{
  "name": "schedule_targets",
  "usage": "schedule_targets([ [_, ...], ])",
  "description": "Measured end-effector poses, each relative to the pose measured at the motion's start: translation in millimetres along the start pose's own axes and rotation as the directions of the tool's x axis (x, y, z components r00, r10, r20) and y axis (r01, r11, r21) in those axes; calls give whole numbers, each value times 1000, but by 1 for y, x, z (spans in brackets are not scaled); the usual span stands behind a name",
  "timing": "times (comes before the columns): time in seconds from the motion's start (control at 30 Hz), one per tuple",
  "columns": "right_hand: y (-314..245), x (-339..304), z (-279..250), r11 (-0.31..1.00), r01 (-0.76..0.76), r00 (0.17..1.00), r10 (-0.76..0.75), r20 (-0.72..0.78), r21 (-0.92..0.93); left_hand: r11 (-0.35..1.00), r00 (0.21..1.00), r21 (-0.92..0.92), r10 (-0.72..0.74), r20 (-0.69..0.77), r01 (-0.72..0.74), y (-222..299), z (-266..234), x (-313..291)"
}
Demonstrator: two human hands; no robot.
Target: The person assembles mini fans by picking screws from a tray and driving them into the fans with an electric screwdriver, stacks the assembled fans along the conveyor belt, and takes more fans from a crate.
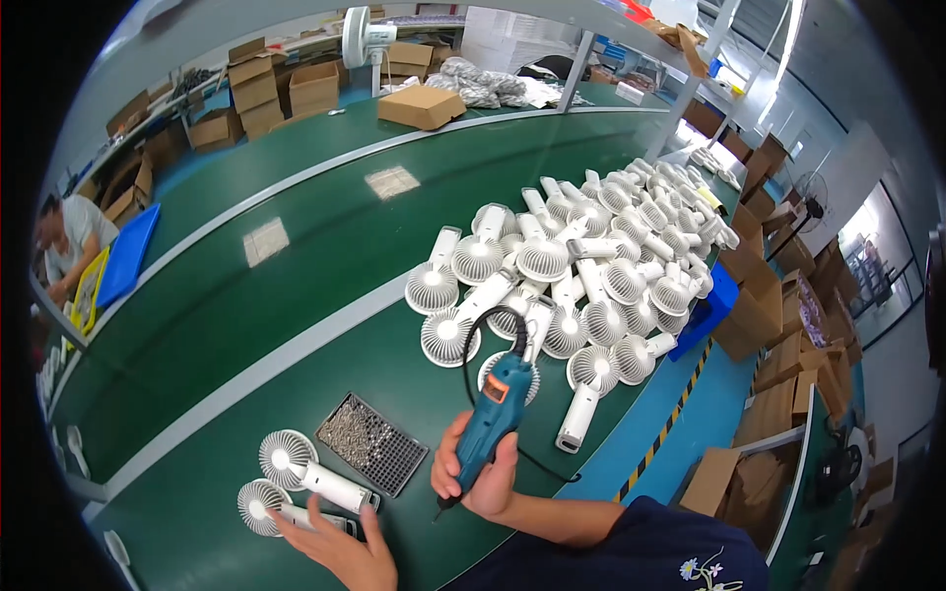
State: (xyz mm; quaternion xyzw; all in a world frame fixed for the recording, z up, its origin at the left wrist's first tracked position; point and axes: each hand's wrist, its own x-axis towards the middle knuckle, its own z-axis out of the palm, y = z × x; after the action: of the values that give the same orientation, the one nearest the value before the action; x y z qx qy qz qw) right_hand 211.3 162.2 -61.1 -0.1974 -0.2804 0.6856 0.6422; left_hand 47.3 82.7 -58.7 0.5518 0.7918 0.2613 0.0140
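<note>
My right hand (473, 481) grips a teal electric screwdriver (490, 419) with an orange panel, its bit pointing down at the green table and its black cord looping up behind it. My left hand (340, 547) lies flat over the handle of a white handheld fan (264, 505) near the table's front edge. A second white fan (301, 465) lies just above it, beside a black tray of screws (371, 443).
A large heap of white handheld fans (581, 266) covers the table to the right. Green conveyor belt (296, 246) runs beyond. Cardboard boxes (422, 104) stand at the back and several more at the right (778, 364). Another person (69, 241) works far left.
</note>
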Motion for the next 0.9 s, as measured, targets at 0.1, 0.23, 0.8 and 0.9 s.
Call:
schedule_targets([
  [0.1, -1, -6, -5, 1000, -14, 1000, 14, 0, 7, 983, 985, 103, -141, -98, 151, 6, 14, 11],
  [0.23, 6, -16, -10, 992, -48, 997, 54, -46, 113, 943, 975, 254, -191, -112, 214, -22, 22, -3],
  [0.8, -3, -26, -7, 925, -122, 989, 144, -35, 361, 798, 992, 597, -124, 21, 87, -49, -11, 39],
  [0.9, 3, -32, -5, 917, -150, 985, 170, -21, 370, 842, 995, 539, -71, 70, 22, -23, -16, 54],
])
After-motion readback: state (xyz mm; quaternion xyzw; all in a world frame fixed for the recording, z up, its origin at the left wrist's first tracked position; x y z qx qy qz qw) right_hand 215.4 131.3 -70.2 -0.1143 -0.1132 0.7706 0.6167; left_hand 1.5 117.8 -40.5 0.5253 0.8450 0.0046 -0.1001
